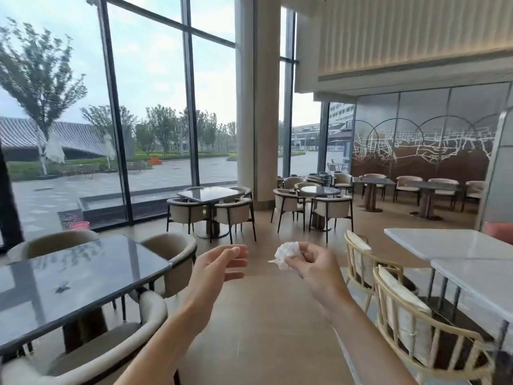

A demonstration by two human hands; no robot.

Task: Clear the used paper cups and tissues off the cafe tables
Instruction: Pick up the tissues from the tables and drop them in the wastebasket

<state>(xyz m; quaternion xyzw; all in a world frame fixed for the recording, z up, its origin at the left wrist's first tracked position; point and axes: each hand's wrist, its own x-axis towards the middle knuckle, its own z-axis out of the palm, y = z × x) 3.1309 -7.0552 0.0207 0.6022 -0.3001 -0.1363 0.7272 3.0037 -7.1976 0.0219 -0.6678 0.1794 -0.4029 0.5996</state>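
Both hands are raised over the wooden floor of the aisle, seen from the head camera. Its fingers curled around a crumpled white tissue, the right hand pinches the wad against the thumb, with a loose corner of paper poking out on the side toward the left hand. Nearby, the left hand is empty, palm turned inward, its fingers loosely bent and apart from the tissue.

Taking the tissue as the landmark: a dark glass table stands to its left, near the camera, with a small dark mark on its top and no cup that I can make out. To its right is a white table, whose visible part shows no litter. Beyond it, further dark tables stand among cushioned chairs by the window wall; they are too distant to tell what lies on them.

That wad should be nearly weightless, soft and easily squashed, not slippery. A loose closing of the fingers around its bulk ought to hold it; gripping only the stray corner risks tearing it.
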